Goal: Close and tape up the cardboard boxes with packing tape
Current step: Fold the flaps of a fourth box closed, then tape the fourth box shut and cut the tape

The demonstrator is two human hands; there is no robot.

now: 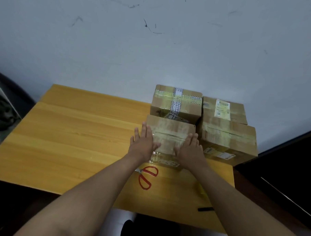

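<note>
Both bare forearms reached forward from the bottom of the view over the yellow wooden table (70,132), and each ended in a flat, straight-fingered palm on the nearest box (170,134). Left hand (144,142) lay on that box's left edge and right hand (190,148) on its right, fingers spread loosely and pinching nothing, both seemingly pressing down on the clear tape (168,137) that ran across the closed top seam. By the look of it, the step in hand was smoothing and firming the strip on this carton, so the sealing of it seemed nearly done. What the next move called for, I judged, was running the palms outward and down over the sides so the tape ends gripped the cardboard, then fetching more tape if another strip was wanted. No roll could be made out with certainty; a yellowish object (201,190) beside the right forearm was too hidden to name. Counted: four cardboard boxes stood clustered at the far right of the table against the wall, namely the one under the hands, a printed-tape box (176,102) behind it, a labelled box (224,110) at the back right, and a large box (228,142) just beside the right hand, all with tape showing. One pair of red scissors (146,176) lay near the front box, and one small black object (205,209) rested near the table's near edge.
</note>
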